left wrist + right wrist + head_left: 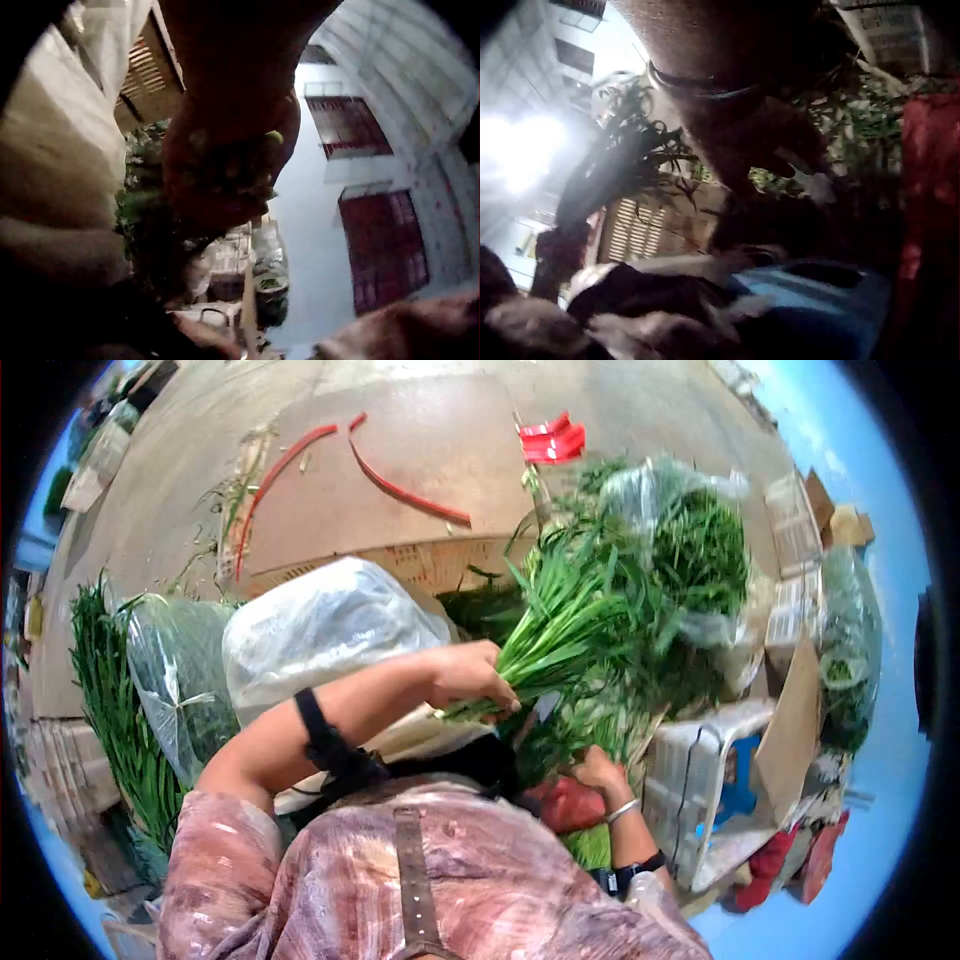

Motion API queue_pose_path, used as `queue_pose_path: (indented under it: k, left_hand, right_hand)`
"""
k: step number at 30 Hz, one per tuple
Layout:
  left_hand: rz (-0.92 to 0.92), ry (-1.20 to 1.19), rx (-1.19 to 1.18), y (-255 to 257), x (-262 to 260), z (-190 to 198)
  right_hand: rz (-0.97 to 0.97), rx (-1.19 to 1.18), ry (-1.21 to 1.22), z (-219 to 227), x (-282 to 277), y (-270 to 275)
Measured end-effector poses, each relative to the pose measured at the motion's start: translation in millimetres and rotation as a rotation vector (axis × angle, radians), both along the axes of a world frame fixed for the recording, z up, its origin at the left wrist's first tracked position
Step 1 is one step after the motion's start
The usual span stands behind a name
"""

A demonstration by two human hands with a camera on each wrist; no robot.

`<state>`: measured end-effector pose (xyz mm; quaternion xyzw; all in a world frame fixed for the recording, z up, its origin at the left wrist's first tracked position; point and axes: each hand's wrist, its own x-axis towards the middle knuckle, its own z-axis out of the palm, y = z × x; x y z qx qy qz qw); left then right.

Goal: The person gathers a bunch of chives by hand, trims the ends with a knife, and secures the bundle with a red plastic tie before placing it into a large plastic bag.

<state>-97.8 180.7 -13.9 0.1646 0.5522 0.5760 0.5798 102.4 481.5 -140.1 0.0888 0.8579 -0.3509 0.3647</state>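
Observation:
My left hand (472, 675) grips a bunch of long-stemmed leafy greens (560, 615) by the stems, with the leaves fanning up and away. In the left wrist view that hand (232, 157) is dark, with cut stem ends showing at its underside. Lower down, my right hand (600, 770) reaches beside a red object (572, 805), its fingers loosely spread. The right wrist view shows this hand (757, 142) in shadow over scattered greens, with a small whitish piece (815, 186) at the fingertips. Loose greens (600, 730) lie between the hands.
A large white plastic-covered bundle (330, 625) stands left of centre, near bagged greens (180, 670). More greens in clear plastic (700, 550) are piled to the right. A white crate (690, 770) stands near my right arm. Red strips (400, 490) lie on cardboard ahead.

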Motion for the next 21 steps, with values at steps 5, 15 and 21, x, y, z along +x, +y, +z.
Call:
queue_pose_path:
  k: [5, 15, 21]
  left_hand:
    - [0.042, -0.103, -0.075, 9.0, -3.0, 61.1]
    - [0.272, -0.532, -0.023, 22.4, 21.8, 35.3]
    - [0.182, -0.693, 0.085, 5.7, 45.3, 36.7]
  right_hand:
    - [-0.044, -0.132, -0.096, -26.7, 47.4, -5.7]
    - [-0.282, -0.891, 0.073, 83.5, -54.3, -93.1]
    - [-0.547, -1.719, 0.103, 103.2, -92.5, -148.9]
